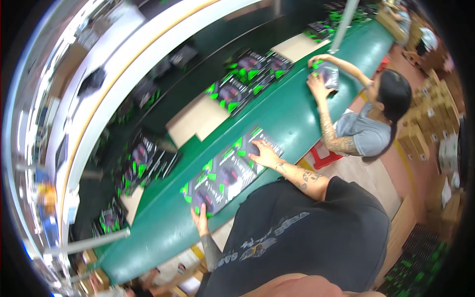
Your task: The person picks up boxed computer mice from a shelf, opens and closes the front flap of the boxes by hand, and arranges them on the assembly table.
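A row of three flat black-and-green printed boxes lies on the green work surface [292, 114] in front of me: the left box [204, 193], the middle box [228, 171] and the right box [247, 144]. My left hand [200, 221] grips the near edge of the left box, its thumb at the edge and its other fingers partly hidden. Across the right box rests my right hand [264, 154], fingers spread on its top and nothing held in them.
Beyond the green surface runs a dark conveyor [203, 64] carrying stacks of similar boxes [143, 161] and beige boards [198, 119]. To my right, a co-worker [368, 119] has both hands on another box [326, 74]. Brown cartons [415, 133] are piled behind that person.
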